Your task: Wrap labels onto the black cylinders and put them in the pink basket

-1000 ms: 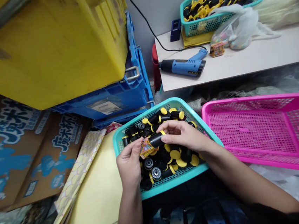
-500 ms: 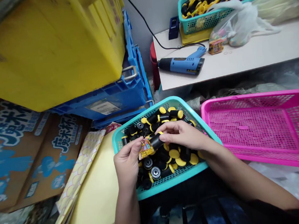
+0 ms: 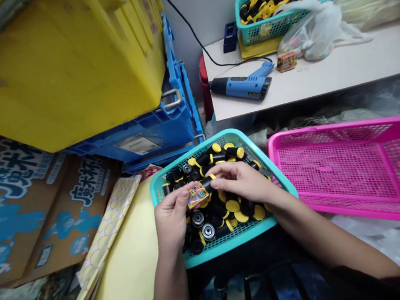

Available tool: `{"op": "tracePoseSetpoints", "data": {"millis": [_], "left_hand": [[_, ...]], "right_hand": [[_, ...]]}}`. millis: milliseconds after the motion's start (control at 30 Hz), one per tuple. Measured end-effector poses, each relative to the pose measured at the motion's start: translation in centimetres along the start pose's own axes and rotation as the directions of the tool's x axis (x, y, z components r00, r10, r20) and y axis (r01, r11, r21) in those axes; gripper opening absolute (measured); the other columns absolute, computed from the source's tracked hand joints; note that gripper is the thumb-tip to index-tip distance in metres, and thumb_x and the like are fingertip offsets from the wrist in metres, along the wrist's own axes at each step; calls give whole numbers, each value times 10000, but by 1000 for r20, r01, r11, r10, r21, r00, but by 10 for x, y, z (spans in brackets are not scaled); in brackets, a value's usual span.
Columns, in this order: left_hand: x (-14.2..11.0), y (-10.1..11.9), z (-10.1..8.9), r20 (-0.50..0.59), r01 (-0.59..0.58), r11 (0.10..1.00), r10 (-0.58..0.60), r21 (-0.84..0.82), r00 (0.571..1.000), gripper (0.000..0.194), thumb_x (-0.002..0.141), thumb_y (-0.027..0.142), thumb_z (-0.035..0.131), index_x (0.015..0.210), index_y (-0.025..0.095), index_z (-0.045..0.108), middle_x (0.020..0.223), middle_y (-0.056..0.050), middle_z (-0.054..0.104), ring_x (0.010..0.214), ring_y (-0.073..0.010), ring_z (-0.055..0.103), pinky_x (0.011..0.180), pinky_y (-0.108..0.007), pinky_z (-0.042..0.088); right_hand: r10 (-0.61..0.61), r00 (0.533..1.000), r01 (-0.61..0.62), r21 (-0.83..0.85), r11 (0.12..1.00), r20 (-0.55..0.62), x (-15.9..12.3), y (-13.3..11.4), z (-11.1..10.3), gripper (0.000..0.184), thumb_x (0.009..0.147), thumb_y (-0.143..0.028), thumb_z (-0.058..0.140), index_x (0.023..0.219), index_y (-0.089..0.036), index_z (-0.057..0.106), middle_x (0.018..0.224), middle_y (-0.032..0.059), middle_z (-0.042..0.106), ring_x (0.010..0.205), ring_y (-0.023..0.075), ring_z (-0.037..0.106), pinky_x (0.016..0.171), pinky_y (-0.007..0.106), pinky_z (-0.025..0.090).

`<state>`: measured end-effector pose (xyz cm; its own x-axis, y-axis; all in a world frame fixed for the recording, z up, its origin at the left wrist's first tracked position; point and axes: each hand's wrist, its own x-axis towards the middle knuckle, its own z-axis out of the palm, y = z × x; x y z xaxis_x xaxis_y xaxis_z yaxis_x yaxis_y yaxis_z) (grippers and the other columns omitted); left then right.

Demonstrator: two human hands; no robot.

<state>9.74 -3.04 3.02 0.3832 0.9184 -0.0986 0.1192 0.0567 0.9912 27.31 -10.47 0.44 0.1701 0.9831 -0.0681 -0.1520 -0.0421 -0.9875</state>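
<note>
Two hands met over the teal basket [image 3: 278, 179] that sat low in front of the person. The left hand [image 3: 171, 219] pinched a small orange printed packet [image 3: 197, 197] between thumb and fingers, and the right hand [image 3: 242, 180] gripped a black cylinder [image 3: 208, 183] with a yellow end, its tip touching the packet. Both were held just above the heap of black-and-yellow rollers [image 3: 232, 207] that filled the basket. Just beside it, on the right, lay a pink basket [image 3: 332, 165]. Behind them a white counter [image 3: 354, 66] carried a blue corded tool [image 3: 245, 85], a second teal basket [image 3: 289, 16] of similar parts, a clear plastic bag [image 3: 311, 33] and another small orange packet [image 3: 286, 60]. To the left a yellow crate [image 3: 64, 64] sat on a blue crate [image 3: 155, 130], above printed cardboard boxes [image 3: 30, 194] and yellow paper sheets [image 3: 129, 265].
</note>
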Motion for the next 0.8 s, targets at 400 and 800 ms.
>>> {"op": "tracePoseSetpoints", "data": {"millis": [400, 800], "left_hand": [[-14, 2, 16, 144, -15, 993, 31, -116, 989, 301, 604, 277, 847, 879, 208, 747, 928, -56, 742, 880, -211, 694, 791, -300, 573], [-19, -1, 24, 241, -10, 978, 62, -210, 969, 405, 711, 327, 789, 1070, 244, 621, 1003, -51, 713, 925, -178, 683, 795, -258, 555]], "right_hand": [[44, 964, -178, 512, 840, 263, -8, 2, 21, 503, 813, -546, 636, 1166, -193, 569, 1005, 60, 586, 895, 141, 586, 774, 274, 503], [-321, 945, 322, -14, 947, 62, -21, -8, 10, 416, 858, -459, 610, 1191, -213, 574, 1203, 77, 572, 1113, 191, 551, 942, 349, 464]]}}
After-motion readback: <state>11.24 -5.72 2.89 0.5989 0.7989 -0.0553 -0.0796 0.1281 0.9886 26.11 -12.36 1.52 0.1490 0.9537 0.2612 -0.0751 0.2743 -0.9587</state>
